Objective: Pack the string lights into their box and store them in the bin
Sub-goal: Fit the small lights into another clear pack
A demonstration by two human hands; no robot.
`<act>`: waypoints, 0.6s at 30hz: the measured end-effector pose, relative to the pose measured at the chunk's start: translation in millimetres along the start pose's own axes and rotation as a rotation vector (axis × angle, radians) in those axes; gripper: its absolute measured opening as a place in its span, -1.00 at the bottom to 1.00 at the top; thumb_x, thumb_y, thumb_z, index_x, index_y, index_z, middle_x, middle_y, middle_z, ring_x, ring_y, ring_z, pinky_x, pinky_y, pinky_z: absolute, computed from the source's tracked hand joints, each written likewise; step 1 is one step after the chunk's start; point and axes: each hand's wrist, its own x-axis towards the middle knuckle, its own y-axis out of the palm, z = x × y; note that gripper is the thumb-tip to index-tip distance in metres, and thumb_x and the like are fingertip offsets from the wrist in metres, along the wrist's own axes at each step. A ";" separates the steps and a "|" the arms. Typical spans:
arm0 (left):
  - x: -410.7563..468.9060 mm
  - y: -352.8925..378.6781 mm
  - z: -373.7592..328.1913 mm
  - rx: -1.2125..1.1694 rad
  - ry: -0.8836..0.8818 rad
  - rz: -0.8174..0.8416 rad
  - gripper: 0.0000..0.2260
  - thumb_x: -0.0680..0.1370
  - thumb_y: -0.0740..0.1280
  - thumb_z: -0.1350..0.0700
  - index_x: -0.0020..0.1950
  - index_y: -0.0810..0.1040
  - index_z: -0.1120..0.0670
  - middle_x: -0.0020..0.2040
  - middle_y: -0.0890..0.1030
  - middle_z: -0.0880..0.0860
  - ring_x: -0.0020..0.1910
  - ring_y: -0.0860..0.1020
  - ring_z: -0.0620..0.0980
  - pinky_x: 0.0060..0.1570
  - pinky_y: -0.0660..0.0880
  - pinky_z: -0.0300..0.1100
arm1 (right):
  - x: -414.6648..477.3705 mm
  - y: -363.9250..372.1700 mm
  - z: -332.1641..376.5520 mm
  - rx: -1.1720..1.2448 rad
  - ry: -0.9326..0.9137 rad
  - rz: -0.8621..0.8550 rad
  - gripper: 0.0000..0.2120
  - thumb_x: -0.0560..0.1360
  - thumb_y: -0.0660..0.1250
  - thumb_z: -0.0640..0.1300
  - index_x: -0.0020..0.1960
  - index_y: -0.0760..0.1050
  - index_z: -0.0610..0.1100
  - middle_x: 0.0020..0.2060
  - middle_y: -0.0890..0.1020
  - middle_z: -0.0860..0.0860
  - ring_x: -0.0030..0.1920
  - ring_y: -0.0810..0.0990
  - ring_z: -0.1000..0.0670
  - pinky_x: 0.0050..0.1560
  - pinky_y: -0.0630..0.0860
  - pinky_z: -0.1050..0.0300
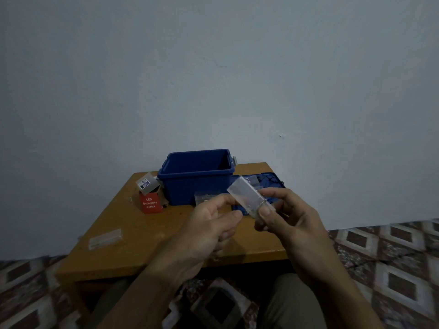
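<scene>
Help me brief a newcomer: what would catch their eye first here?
The open blue bin stands at the back of the table, a red lights box left of it. In front, the right hand grips a clear packet, the left hand close beside.

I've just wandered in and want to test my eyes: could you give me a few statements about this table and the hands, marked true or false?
1. The blue bin stands open with no lid on it. True.
2. The red box sits to the right of the bin. False: it stands to the left of the bin.
3. The right hand holds a clear plastic case. True.
4. The bin's lid lies on the floor. False: the blue lid lies on the wooden table, to the right of the bin.
5. The red box is printed "LED Decorative Lights". True.
</scene>
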 end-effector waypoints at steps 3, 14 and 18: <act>1.7 -2.2 0.8 -0.023 -0.015 0.019 -0.78 0.65 0.28 0.16 0.28 0.55 0.03 -0.50 0.27 -0.03 -0.59 0.16 -0.13 -0.60 0.13 -0.29 | 0.0 0.3 -0.6 -0.005 -0.001 -0.023 -0.76 0.49 0.41 -0.09 0.14 0.60 -0.07 -0.25 0.61 -0.12 -0.17 0.66 -0.13 -0.05 0.64 0.01; 2.1 -5.0 3.2 0.008 -0.020 0.015 -0.80 0.65 0.26 0.16 0.24 0.58 0.01 -0.50 0.27 -0.02 -0.58 0.16 -0.12 -0.57 0.10 -0.27 | 0.8 4.8 -2.7 0.032 0.036 -0.050 -0.72 0.46 0.41 -0.07 0.16 0.61 -0.10 -0.27 0.61 -0.08 -0.21 0.64 -0.06 -0.10 0.60 0.10; 1.6 -5.5 2.7 0.046 -0.010 0.040 -0.79 0.65 0.27 0.14 0.26 0.57 -0.04 -0.47 0.28 -0.02 -0.55 0.20 -0.13 -0.56 0.18 -0.31 | 1.0 3.6 -2.5 0.081 0.057 -0.059 -0.72 0.47 0.42 -0.09 0.16 0.63 -0.10 -0.22 0.59 -0.15 -0.21 0.62 -0.07 -0.11 0.57 0.10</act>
